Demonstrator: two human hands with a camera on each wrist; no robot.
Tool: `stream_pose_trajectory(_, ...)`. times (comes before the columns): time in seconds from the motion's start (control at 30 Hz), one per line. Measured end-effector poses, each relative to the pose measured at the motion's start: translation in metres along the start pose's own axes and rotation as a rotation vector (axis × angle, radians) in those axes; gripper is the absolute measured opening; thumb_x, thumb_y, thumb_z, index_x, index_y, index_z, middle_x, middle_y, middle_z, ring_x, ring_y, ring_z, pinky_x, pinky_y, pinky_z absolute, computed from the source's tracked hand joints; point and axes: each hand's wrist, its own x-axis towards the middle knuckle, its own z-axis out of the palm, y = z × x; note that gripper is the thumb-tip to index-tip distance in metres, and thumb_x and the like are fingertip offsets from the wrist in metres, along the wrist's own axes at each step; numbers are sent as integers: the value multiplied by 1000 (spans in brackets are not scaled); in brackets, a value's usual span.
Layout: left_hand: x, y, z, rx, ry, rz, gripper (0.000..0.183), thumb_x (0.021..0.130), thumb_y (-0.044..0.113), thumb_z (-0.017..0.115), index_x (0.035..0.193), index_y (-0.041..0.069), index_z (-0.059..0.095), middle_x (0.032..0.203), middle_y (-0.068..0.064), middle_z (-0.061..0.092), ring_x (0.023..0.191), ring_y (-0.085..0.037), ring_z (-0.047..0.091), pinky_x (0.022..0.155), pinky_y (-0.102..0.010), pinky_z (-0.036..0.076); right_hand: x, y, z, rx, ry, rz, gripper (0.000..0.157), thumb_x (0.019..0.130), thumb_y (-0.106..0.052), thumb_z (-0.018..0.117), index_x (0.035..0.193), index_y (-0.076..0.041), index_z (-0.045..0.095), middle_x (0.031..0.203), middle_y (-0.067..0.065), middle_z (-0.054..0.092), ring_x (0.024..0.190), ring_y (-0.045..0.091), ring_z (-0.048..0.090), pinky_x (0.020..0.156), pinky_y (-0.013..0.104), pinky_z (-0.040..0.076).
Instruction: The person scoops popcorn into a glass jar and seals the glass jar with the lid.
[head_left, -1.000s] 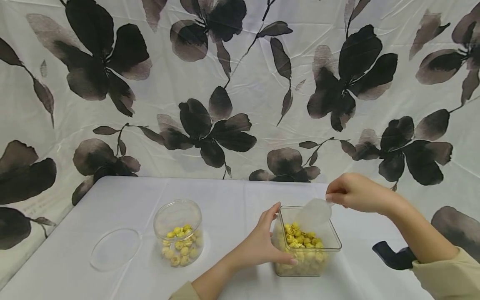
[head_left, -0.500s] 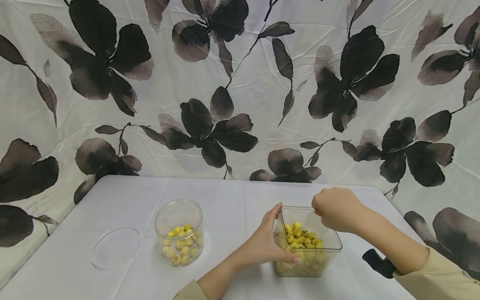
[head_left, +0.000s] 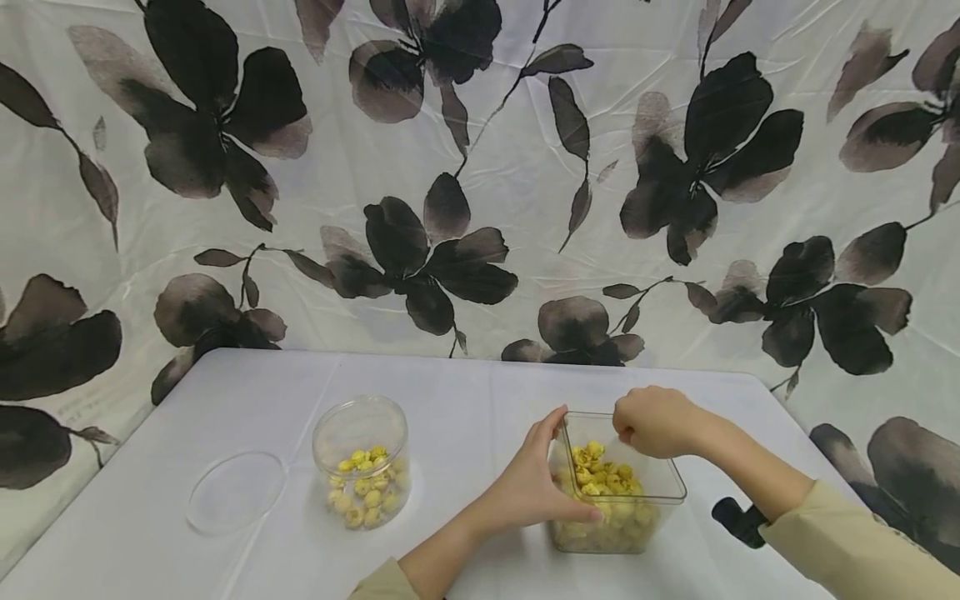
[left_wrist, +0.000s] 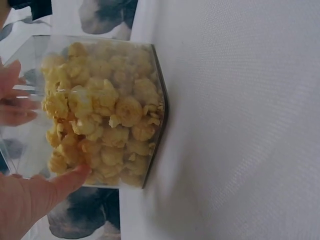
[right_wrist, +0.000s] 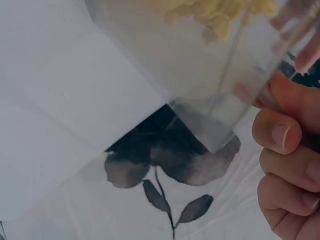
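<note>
A clear square plastic container (head_left: 663, 517) of yellow popcorn (head_left: 603, 479) stands on the table at right. My left hand (head_left: 528, 479) holds it by its near left corner, thumb across the front wall and fingers along the left side. In the left wrist view, the thumb (left_wrist: 72, 181) presses the clear wall. My right hand (head_left: 652, 421) is over the container's far right rim, gripping the handle of a translucent scoop with its fingers curled. Hand and container walls largely hide the scoop. The right wrist view has these curled fingers (right_wrist: 280, 135) beside the rim.
Left of the container stands a clear round jar (head_left: 397, 454), partly filled with popcorn. A clear round lid (head_left: 193, 500) lies flat farther left. White cloth covers the table (head_left: 450, 417), and a floral curtain (head_left: 525, 167) hangs behind it.
My right hand has moved left and down to the container's rim, and the scoop, visible above the popcorn earlier, has gone down inside. The left hand keeps its hold.
</note>
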Motion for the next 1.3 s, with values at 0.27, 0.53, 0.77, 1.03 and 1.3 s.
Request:
stream_pose_trajectory(0.27, -1, 1, 0, -10, 8, -7, 115, 60, 31, 88, 148, 24, 15, 141, 0, 29, 129, -19, 31, 93, -38, 43, -5, 10, -5, 231, -46, -12, 43, 78, 6, 56, 52, -19, 32, 54, -11, 20, 50, 5, 17, 48, 21, 16)
stream_pose_trajectory(0.53, -2, 1, 0, -34, 2, -14, 115, 60, 28, 89, 148, 23, 16, 141, -2, 29, 130, -20, 29, 89, -32, 46, -11, 17, -5, 382, -40, 53, 27, 79, 3, 57, 56, -12, 52, 53, -10, 33, 48, 4, 29, 46, 21, 26)
stream_pose_trajectory(0.77, -3, 2, -1, -59, 7, -38, 116, 58, 26, 90, 148, 23, 16, 141, -3, 29, 130, -22, 29, 89, -32, 46, -16, 25, -3, 597, -69, 99, 22, 80, 4, 54, 60, -5, 55, 50, -6, 35, 45, 7, 33, 45, 22, 28)
stream_pose_trajectory(1.03, -2, 2, -2, -63, 0, -32, 116, 58, 25, 90, 148, 22, 16, 142, -3, 28, 131, -21, 28, 88, -29, 46, -17, 30, -1, 655, -69, 110, 23, 82, 4, 53, 59, -3, 52, 49, -5, 34, 45, 9, 32, 46, 23, 28)
stream_pose_trajectory(1.3, 0, 1, -1, -40, -1, -30, 116, 59, 28, 90, 148, 24, 16, 140, -2, 29, 130, -19, 29, 92, -34, 43, -13, 29, 6, 673, -86, 114, 24, 80, 5, 52, 57, -2, 50, 48, -5, 34, 45, 8, 32, 47, 23, 28)
